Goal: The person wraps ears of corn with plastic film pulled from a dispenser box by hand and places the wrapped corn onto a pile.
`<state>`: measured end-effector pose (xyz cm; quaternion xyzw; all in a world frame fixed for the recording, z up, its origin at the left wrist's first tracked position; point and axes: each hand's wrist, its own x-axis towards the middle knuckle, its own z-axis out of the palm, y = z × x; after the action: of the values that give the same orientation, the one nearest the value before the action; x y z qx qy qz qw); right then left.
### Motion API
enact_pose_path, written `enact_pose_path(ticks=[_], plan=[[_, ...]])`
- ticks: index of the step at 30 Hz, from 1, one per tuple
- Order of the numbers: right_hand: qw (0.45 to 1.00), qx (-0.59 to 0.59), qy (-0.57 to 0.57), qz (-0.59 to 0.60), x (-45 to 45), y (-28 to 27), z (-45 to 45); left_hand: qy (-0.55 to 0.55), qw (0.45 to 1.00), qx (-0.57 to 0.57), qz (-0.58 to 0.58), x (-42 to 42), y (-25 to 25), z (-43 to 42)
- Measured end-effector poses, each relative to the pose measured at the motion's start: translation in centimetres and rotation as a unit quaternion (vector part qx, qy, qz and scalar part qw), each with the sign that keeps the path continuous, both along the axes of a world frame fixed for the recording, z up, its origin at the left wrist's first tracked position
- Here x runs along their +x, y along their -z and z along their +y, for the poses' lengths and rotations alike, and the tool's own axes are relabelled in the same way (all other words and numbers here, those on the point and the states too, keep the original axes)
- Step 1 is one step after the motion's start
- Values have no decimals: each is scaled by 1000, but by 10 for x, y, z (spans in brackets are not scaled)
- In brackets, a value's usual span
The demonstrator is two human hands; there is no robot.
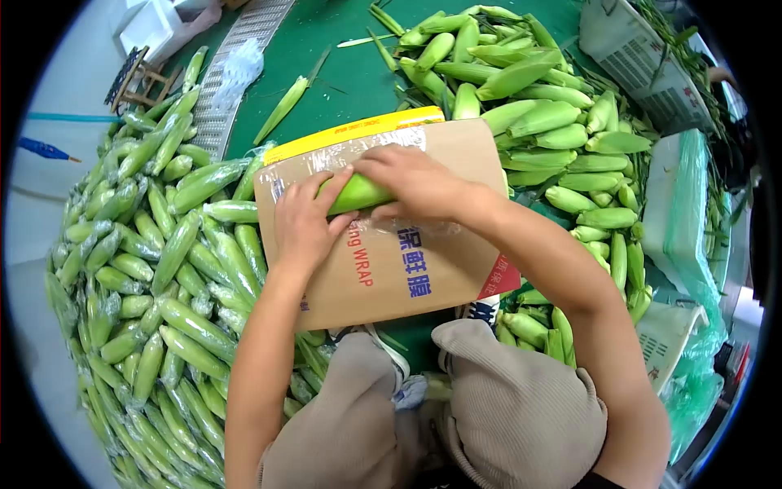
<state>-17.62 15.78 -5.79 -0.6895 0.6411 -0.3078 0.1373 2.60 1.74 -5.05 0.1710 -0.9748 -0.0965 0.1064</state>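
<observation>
An ear of corn (358, 194) in green husk lies on the cardboard box (342, 269) in front of me, on clear film. My left hand (309, 216) is curled round its left end. Over its right end is my right hand (407, 181), fingers bent on the corn and film. The two hands nearly touch at the top of the corn. A yellow box edge (354, 133) shows along the far side of the cardboard, with shiny clear film (305, 169) beside it.
Film-wrapped corn (175, 253) is heaped at the left, unwrapped corn (554, 122) at the right. Crates (652, 69) and a white foam box (680, 220) stand farther right. A metal grating (244, 49) and a small wooden stool (147, 81) are at the back left.
</observation>
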Motion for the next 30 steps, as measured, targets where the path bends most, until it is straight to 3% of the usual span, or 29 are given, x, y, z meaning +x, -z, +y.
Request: enact_pose_path(ticks=[3,5,7,11,12,13,15,16,17,19,22,24,27,29,30], plan=[[993,-71,50,-75,-37,-6,55,6,999,47,-6,-4,1,-10],[992,115,43,-13,-60,-10,96,2,998,58,-11,-3,1,-5],[987,132,-11,96,-48,-6,105,10,999,53,-9,-5,1,-8],[990,48,-57,118,-31,18,95,16,996,82,-29,-8,-4,-11],[998,10,-53,28,-31,18,102,18,996,81,-34,-8,-6,-12],[995,-50,56,-59,-21,18,105,18,996,82,-38,-9,-7,-11],[930,-151,244,-231,-1,20,106,9,995,88,-39,-3,-7,-10],[947,-147,227,-174,3,14,94,11,994,96,-42,-2,-9,-7],[945,-23,247,-214,12,5,80,15,994,103,-40,-3,-11,-6],[989,-69,131,27,15,-1,32,29,992,119,-40,-5,-12,-9],[974,71,78,200,17,-10,-3,84,986,138,29,4,-4,-22],[988,31,87,128,14,-2,-2,-52,972,159,165,35,0,-15],[986,-5,137,91,13,16,15,-174,973,83,127,81,28,-8],[984,9,150,95,16,3,27,-135,990,48,-6,109,38,-14],[981,12,159,108,19,1,31,-116,992,-21,33,103,39,-13]])
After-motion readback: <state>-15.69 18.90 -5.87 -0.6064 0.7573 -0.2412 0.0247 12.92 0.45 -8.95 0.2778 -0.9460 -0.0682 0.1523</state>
